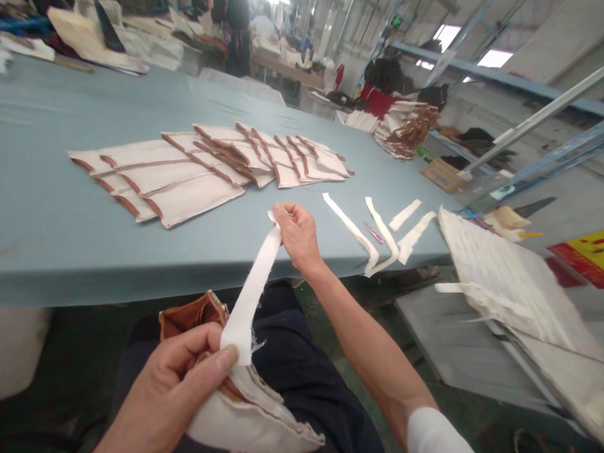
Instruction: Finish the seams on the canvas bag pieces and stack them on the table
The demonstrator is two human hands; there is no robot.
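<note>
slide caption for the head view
Left hand and right hand hold a white strip by a table with fabric pieces.

There are one held strip (pixel 253 286), four tabletop strips (pixel 404 215) and one pink tool (pixel 374 233).

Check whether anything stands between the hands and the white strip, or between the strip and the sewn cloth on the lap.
The left hand and right hand pinch the white strip directly, with nothing visible between. Toward the sewn cloth on the lap, only the left hand stands partly in front.
</note>
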